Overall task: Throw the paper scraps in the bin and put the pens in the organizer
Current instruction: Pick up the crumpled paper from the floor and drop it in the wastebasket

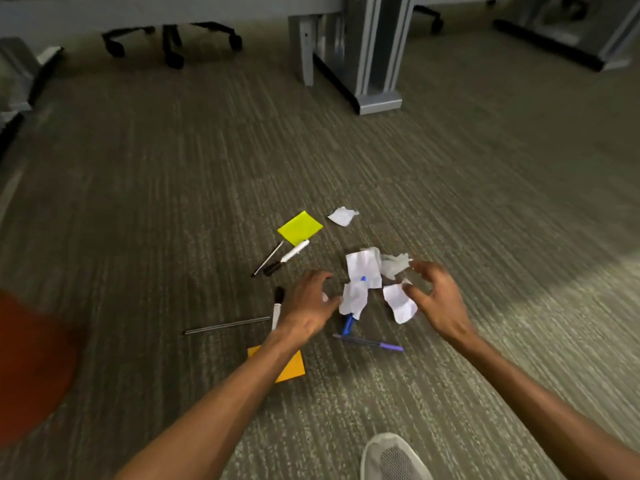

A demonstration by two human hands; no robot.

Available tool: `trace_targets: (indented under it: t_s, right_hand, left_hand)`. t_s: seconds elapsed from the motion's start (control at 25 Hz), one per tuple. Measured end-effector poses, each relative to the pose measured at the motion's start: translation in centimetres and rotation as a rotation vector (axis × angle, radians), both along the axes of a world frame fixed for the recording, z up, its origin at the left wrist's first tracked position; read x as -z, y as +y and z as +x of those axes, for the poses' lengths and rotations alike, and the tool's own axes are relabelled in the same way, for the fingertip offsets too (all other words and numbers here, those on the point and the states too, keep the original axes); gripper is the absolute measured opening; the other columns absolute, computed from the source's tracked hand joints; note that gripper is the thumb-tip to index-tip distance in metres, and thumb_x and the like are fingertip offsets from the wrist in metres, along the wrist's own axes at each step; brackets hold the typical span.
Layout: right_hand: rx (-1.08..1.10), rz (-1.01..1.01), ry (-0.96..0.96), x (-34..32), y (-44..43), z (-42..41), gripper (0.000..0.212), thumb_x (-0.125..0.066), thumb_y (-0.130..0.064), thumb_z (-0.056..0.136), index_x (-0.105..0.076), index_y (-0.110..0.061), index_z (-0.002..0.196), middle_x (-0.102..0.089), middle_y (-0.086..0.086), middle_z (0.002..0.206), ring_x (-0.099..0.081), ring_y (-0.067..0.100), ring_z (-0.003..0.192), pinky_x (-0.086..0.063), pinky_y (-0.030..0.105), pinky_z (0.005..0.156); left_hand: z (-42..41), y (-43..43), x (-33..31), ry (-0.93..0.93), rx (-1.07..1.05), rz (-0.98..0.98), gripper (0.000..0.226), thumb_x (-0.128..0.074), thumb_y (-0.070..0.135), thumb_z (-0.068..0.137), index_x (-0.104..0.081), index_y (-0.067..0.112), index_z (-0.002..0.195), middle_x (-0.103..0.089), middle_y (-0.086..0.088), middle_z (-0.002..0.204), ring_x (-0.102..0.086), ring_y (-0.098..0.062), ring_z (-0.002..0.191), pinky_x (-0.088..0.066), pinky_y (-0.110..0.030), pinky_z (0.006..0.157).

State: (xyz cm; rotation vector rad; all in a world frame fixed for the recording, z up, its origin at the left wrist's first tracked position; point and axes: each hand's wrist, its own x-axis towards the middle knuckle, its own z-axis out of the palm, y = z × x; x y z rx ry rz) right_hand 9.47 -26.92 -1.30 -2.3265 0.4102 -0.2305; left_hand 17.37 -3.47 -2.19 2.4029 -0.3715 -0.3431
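Several white paper scraps [363, 271] lie crumpled on the carpet, one more scrap [343, 215] further off. My left hand [308, 303] hovers just left of the pile with fingers spread and loosely curled, holding nothing. My right hand [436, 292] reaches in from the right, its fingertips at a white scrap [400, 303]; whether it grips the scrap is unclear. A blue marker [348, 323] lies partly under the scraps. A purple pen [370, 342], a black-capped marker [277, 306], a thin dark pen [225, 326], a white marker [289, 256] and a slim pen [268, 258] lie around.
A yellow sticky pad [299, 227] and an orange one [289, 370] lie on the carpet. A red blurred object [31, 362] is at the left edge. A desk leg [374, 64] and a chair base [173, 39] stand far back. A white shoe [393, 459] is near.
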Motion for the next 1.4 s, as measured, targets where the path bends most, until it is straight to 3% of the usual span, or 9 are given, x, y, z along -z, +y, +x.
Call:
trace_targets:
  t_s: [0.12,0.36,0.52,0.72,0.84,0.92,1.08,1.24,1.4]
  right_hand:
    - [-0.005,-0.108,0.172,2.4,-1.5,-0.3,0.058,-0.073,-0.034,0.081,-0.051,-0.019,0.133,-0.053,0.015,0.129,-0.054,0.033,0.116,-0.047,0.045,0.094]
    - [-0.007,-0.308,0.312,5.2,0.2,1.0,0.067,-0.057,-0.067,0.077,-0.043,-0.027,0.129,-0.048,0.005,0.13,-0.049,0.031,0.117,-0.052,0.047,0.08]
    - [-0.103,-0.422,0.382,5.6,0.9,1.8,0.06,-0.057,-0.051,0.086,-0.036,-0.028,0.136,-0.048,0.005,0.13,-0.048,0.03,0.118,-0.052,0.044,0.08]
    - [-0.177,-0.287,0.352,5.7,0.3,1.7,0.056,-0.062,-0.026,0.088,-0.041,-0.019,0.139,-0.052,0.011,0.123,-0.055,0.033,0.106,-0.047,0.038,0.08]
    - [-0.243,-0.196,0.253,5.7,0.2,1.5,0.039,-0.063,-0.011,0.084,-0.051,-0.022,0.119,-0.053,0.005,0.108,-0.055,0.023,0.089,-0.036,0.021,0.061]
    - [-0.206,-0.14,0.178,5.7,0.1,1.4,0.03,-0.063,-0.004,0.08,-0.051,-0.025,0.098,-0.049,0.0,0.101,-0.051,0.016,0.083,-0.03,0.013,0.056]
    - [-0.042,0.023,0.014,4.7,-0.8,1.8,0.041,-0.046,0.013,0.077,-0.049,-0.025,0.092,-0.056,-0.007,0.096,-0.061,0.013,0.076,-0.045,0.021,0.05]
    - [0.117,-0.043,-0.063,3.0,-2.0,3.0,0.028,-0.044,-0.013,0.09,-0.051,-0.03,0.111,-0.065,-0.004,0.086,-0.061,0.011,0.053,-0.049,0.032,0.037]
    - [-0.082,-0.228,0.023,2.9,-3.3,5.8,0.055,-0.066,-0.032,0.086,-0.04,-0.025,0.135,-0.043,0.001,0.126,-0.057,0.015,0.083,-0.051,0.031,0.058]
  left_hand:
    - [-0.3,-3.0,1.8,0.02,0.012,0.011,0.047,-0.073,0.036,0.083,-0.058,0.019,0.125,-0.059,-0.004,0.126,-0.058,-0.026,0.113,-0.041,-0.03,0.084]
    - [0.2,-6.2,4.1,-0.061,-0.011,0.166,0.057,-0.071,0.046,0.083,-0.053,0.013,0.126,-0.056,-0.01,0.128,-0.055,-0.031,0.115,-0.046,-0.043,0.095]
    - [0.0,-6.6,4.9,-0.076,0.005,0.159,0.037,-0.067,0.034,0.089,-0.058,0.012,0.118,-0.065,-0.013,0.121,-0.06,-0.033,0.111,-0.047,-0.041,0.088]
    - [0.9,-6.1,4.7,-0.046,-0.022,0.001,0.025,-0.059,0.017,0.095,-0.064,0.007,0.117,-0.067,-0.014,0.121,-0.06,-0.032,0.114,-0.049,-0.043,0.092]
    - [1.3,-5.9,4.5,0.006,-0.017,-0.064,0.029,-0.052,0.011,0.097,-0.064,0.007,0.123,-0.064,-0.012,0.123,-0.058,-0.028,0.115,-0.048,-0.039,0.093]
    - [1.5,-6.0,4.4,0.034,-0.071,-0.132,0.019,-0.051,0.011,0.096,-0.064,0.006,0.108,-0.064,-0.012,0.111,-0.06,-0.03,0.104,-0.048,-0.037,0.082]
    - [2.3,-6.3,4.1,0.125,-0.259,-0.312,0.009,-0.048,0.009,0.093,-0.054,0.005,0.098,-0.06,-0.018,0.11,-0.066,-0.024,0.085,-0.058,-0.045,0.075]
    - [3.5,-6.8,3.7,0.168,-0.3,-0.249,0.004,-0.049,0.011,0.092,-0.051,0.014,0.092,-0.068,-0.015,0.102,-0.066,-0.03,0.084,-0.054,-0.045,0.074]
    - [4.8,-7.3,3.2,0.118,-0.404,-0.119,0.026,-0.051,0.035,0.085,-0.063,0.012,0.081,-0.071,-0.012,0.093,-0.063,-0.035,0.089,-0.04,-0.035,0.067]
